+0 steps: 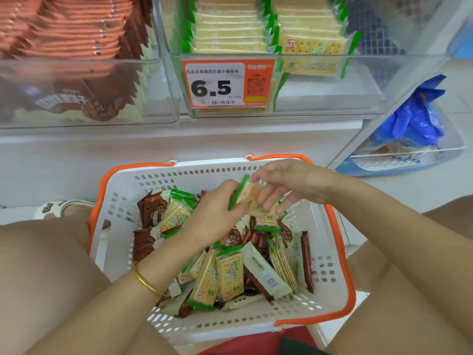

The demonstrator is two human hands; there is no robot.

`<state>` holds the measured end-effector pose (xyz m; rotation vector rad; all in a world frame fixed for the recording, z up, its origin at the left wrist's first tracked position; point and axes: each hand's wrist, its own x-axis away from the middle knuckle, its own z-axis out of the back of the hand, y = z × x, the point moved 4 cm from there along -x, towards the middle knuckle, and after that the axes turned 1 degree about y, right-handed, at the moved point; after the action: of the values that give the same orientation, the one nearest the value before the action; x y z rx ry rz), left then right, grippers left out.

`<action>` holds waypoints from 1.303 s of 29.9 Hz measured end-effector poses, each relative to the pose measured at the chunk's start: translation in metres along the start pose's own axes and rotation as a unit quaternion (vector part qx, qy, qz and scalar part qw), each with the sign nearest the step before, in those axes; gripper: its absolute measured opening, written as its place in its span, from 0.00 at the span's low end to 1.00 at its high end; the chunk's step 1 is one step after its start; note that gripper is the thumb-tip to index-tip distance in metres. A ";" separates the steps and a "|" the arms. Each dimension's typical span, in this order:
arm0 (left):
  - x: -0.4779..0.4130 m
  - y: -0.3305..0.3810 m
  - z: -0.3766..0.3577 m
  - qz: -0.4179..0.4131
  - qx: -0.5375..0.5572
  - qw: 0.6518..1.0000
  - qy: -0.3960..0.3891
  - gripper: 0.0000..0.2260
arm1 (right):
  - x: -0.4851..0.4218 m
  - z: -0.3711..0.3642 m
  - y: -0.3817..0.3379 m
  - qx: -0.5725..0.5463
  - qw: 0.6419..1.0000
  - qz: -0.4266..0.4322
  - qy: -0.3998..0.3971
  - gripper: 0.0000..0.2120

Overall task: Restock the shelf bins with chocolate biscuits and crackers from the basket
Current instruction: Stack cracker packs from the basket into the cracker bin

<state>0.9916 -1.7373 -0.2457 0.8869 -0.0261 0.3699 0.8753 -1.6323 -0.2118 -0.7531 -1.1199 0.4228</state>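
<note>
Two clear plastic shelf bins (pixel 169 80) are standing side by side above, the left one holding brown chocolate biscuit packs (pixel 76 47), the right one green-edged cracker packs (pixel 230 29). Below, a white perforated plastic basket (pixel 122 190) with orange handles is sitting on the pale floor, full of mixed packets. Over it, the left hand (pixel 215 211) and the right hand (pixel 284 180) are together gripping a small stack of cracker packets (pixel 249 194)

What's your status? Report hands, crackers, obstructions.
Left hand and right hand both gripping cracker packs over basket. Cracker bin ahead, part full. Nothing in the way.
</note>
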 end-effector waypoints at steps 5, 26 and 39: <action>0.001 -0.013 0.006 0.088 0.161 0.983 -0.022 0.06 | -0.003 0.022 -0.008 0.205 0.964 0.097 0.137 0.11; -0.042 0.161 0.129 -0.275 -0.242 0.883 0.295 0.16 | 0.107 0.168 -0.129 0.024 0.906 0.302 0.296 0.08; -0.074 0.149 0.112 -0.208 -0.398 0.859 0.245 0.16 | 0.001 0.172 -0.149 0.578 0.732 0.219 0.286 0.16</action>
<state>0.8880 -1.7599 -0.0751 -0.0551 0.4535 0.1366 0.7088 -1.6780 -0.0635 0.0378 0.0611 1.0643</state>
